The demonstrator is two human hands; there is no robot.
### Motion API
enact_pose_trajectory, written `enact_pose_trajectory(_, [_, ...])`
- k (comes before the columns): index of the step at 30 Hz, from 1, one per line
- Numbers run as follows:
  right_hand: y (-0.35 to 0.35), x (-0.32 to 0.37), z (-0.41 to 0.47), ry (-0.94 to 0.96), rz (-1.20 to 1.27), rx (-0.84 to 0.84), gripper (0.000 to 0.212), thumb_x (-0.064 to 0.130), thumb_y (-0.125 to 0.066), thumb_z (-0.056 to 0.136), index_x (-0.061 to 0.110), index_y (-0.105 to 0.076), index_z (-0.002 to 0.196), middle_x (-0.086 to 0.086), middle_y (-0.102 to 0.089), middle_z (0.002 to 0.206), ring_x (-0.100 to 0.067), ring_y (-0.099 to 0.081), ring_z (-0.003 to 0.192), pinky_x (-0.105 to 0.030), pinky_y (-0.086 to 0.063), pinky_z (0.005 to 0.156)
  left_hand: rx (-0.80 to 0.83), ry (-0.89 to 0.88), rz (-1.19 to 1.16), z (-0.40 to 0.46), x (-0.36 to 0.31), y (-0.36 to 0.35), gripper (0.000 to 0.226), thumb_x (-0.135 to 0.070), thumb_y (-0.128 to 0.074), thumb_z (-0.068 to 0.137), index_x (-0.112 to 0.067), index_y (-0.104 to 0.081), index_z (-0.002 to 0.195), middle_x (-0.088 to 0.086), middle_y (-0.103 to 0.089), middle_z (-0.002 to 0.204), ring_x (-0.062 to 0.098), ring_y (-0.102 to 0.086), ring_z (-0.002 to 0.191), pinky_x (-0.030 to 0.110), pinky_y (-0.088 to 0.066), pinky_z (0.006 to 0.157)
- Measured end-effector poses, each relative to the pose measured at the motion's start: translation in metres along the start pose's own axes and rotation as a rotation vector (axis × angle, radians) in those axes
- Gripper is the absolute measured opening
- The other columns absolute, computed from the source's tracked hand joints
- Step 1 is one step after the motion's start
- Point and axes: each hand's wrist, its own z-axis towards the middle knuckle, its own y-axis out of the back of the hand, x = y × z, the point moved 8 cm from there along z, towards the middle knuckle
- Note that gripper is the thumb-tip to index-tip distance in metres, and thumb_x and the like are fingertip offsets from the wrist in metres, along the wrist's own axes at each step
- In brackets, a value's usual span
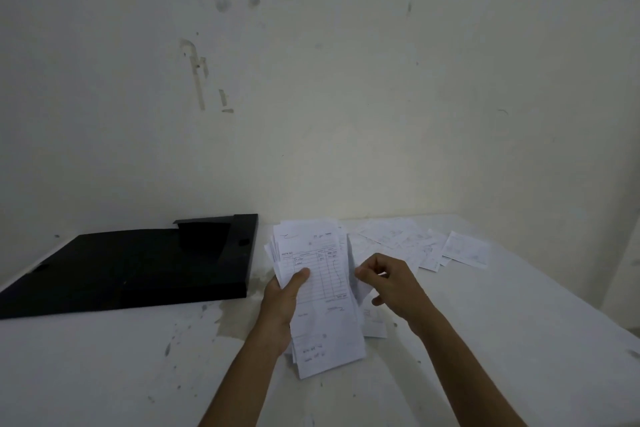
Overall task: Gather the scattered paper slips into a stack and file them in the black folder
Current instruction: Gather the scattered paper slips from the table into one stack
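The left hand (282,308) holds a stack of paper slips (318,291) above the white table (138,374), the right hand (391,284) pinches its side edge, more loose slips (426,246) lie behind, and the open black folder (138,270) lies left.

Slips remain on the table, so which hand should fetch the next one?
Right. The right hand is nearer the loose slips at far right, while the left hand grips the stack.
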Motion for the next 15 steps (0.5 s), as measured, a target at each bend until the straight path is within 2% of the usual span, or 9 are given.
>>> enact_pose_trajectory(2, [0.004,0.000,-0.001,-0.019,0.054,-0.029,0.012,0.025,-0.063,0.096,0.015,-0.068,0.091,-0.002,-0.070,0.094,-0.018,-0.066,0.087,-0.027,-0.055,0.067,-0.001,0.007,0.000,0.000,0.003,0.002,0.029,-0.024,-0.073,0.089,-0.019,-0.069,0.118,0.008,-0.077,0.109,0.030,-0.071,0.103,0.050,-0.057,0.092])
enact_pose_trajectory(4, [0.010,-0.002,-0.001,-0.065,0.144,-0.083,0.019,0.037,-0.061,0.097,0.023,-0.065,0.109,0.002,-0.068,0.110,-0.016,-0.065,0.098,-0.027,-0.054,0.074,-0.001,0.012,0.007,0.000,0.003,0.004,0.032,-0.026,-0.074,0.088,-0.020,-0.069,0.120,0.008,-0.077,0.110,0.030,-0.071,0.104,0.051,-0.056,0.092])
enact_pose_trajectory(6, [0.006,-0.006,-0.001,-0.150,0.210,-0.020,0.054,0.064,-0.059,0.088,0.029,-0.058,0.129,0.004,-0.062,0.127,-0.017,-0.062,0.112,-0.033,-0.055,0.085,0.018,0.020,0.020,-0.001,0.004,0.004,0.032,-0.026,-0.073,0.089,-0.020,-0.070,0.120,0.008,-0.077,0.111,0.031,-0.071,0.104,0.052,-0.056,0.094])
enact_pose_trajectory(8, [-0.009,-0.006,-0.001,-0.197,0.232,0.131,0.078,0.083,-0.058,0.074,0.033,-0.058,0.133,0.008,-0.062,0.132,-0.020,-0.062,0.119,-0.042,-0.055,0.095,0.052,0.018,0.036,-0.002,0.004,-0.001,0.028,-0.024,-0.072,0.090,-0.021,-0.070,0.118,0.007,-0.077,0.111,0.030,-0.072,0.104,0.052,-0.056,0.095])
enact_pose_trajectory(9, [-0.020,-0.004,-0.003,-0.196,0.232,0.214,0.075,0.083,-0.058,0.075,0.035,-0.060,0.132,0.009,-0.065,0.131,-0.019,-0.064,0.118,-0.043,-0.056,0.096,0.073,0.012,0.044,-0.003,0.004,-0.006,0.027,-0.023,-0.071,0.090,-0.022,-0.070,0.117,0.007,-0.077,0.111,0.030,-0.072,0.104,0.051,-0.055,0.095])
enact_pose_trajectory(11, [-0.035,0.007,-0.010,-0.152,0.160,0.301,0.056,0.069,-0.059,0.086,0.036,-0.061,0.131,0.009,-0.070,0.126,-0.014,-0.069,0.112,-0.035,-0.058,0.092,0.101,-0.015,0.092,-0.005,0.003,-0.015,0.029,-0.024,-0.072,0.090,-0.024,-0.069,0.119,0.004,-0.077,0.112,0.026,-0.072,0.104,0.049,-0.056,0.096])
enact_pose_trajectory(13, [-0.040,0.012,-0.010,-0.086,0.108,0.294,0.043,0.055,-0.059,0.094,0.034,-0.059,0.132,0.009,-0.071,0.124,-0.010,-0.070,0.106,-0.022,-0.058,0.080,0.082,-0.048,0.159,-0.007,0.001,-0.020,0.032,-0.025,-0.072,0.089,-0.024,-0.068,0.121,0.001,-0.077,0.111,0.022,-0.072,0.102,0.045,-0.057,0.095])
enact_pose_trajectory(15, [-0.032,0.006,-0.007,-0.097,0.170,0.207,0.042,0.050,-0.063,0.093,0.031,-0.060,0.129,0.007,-0.071,0.124,-0.010,-0.070,0.106,-0.021,-0.057,0.078,0.045,-0.071,0.194,-0.006,-0.001,-0.020,0.035,-0.026,-0.072,0.090,-0.024,-0.065,0.125,0.000,-0.075,0.114,0.021,-0.071,0.103,0.044,-0.056,0.096])
